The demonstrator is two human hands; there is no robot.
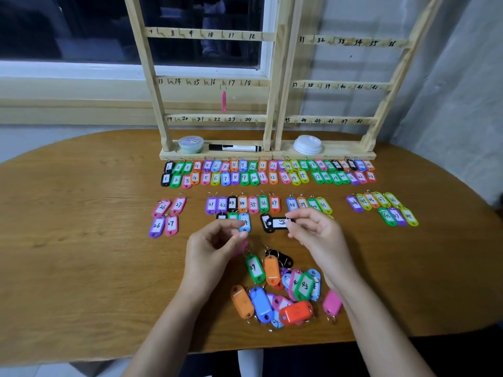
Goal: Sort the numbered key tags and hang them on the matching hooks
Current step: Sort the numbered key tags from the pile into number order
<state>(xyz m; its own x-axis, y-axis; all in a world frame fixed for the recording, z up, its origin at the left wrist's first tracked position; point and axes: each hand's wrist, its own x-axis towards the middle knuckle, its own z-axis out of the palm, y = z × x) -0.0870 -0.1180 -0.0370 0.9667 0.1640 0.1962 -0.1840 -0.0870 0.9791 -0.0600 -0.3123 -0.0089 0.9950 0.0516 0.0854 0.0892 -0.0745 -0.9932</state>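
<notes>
Two wooden hook racks [215, 83] [340, 85] with numbered hooks stand at the table's far side. One pink tag [223, 101] hangs near hook 17. Sorted numbered key tags lie in rows [268, 172] in front of the racks, with more groups [242, 204] [381, 204] nearer me. A loose pile of mixed tags [283, 291] lies between my wrists. My right hand [319, 236] pinches the ring end of a black tag marked 39 [279, 223] just above the table. My left hand [213, 247] pinches a pink tag [243, 245], mostly hidden behind its fingers.
On the rack bases sit a green tub [191, 144], a black marker [235, 147] and a stack of white lids [307, 145]. The oval wooden table [81, 240] ends close to my body. A window is behind the left rack and a grey wall to the right.
</notes>
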